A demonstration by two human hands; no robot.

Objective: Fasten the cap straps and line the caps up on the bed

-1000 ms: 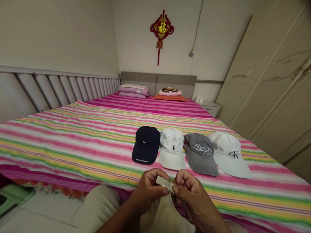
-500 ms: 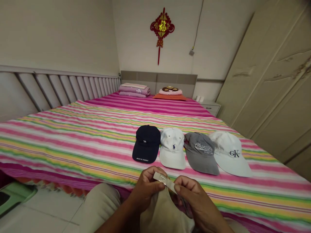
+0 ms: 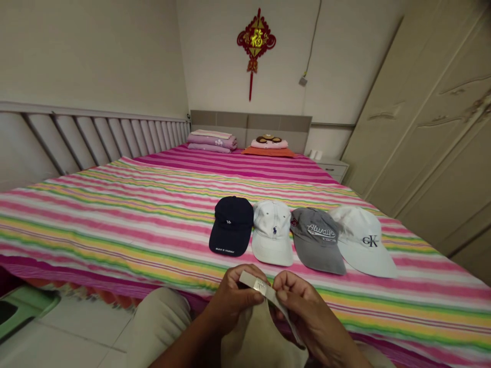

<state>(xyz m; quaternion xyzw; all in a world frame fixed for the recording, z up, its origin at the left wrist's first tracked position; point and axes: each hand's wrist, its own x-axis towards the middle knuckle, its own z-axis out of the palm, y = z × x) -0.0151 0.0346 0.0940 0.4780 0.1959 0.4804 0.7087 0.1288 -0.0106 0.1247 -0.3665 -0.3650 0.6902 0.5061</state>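
Note:
My left hand [image 3: 233, 299] and my right hand [image 3: 303, 309] are closed together over my lap, pinching a pale strap [image 3: 256, 284] of a beige cap [image 3: 257, 337] that hangs below them. Beyond my hands, a row of caps lies on the striped bed [image 3: 115, 214]: a navy cap [image 3: 231, 226], a white cap [image 3: 271, 232], a grey cap [image 3: 317, 239] and a white cap with black letters [image 3: 364, 243].
Folded bedding [image 3: 210, 141] and a pillow [image 3: 268, 145] lie at the headboard. A slatted rail [image 3: 95, 143] runs along the left side, a wardrobe [image 3: 433, 138] stands to the right, a nightstand [image 3: 332, 168] sits in the corner. A green stool [image 3: 23, 309] stands on the floor at left.
My hands have kept working the strap, which now stretches a little longer toward the right. The view has tilted slightly; the caps on the bed have not moved.

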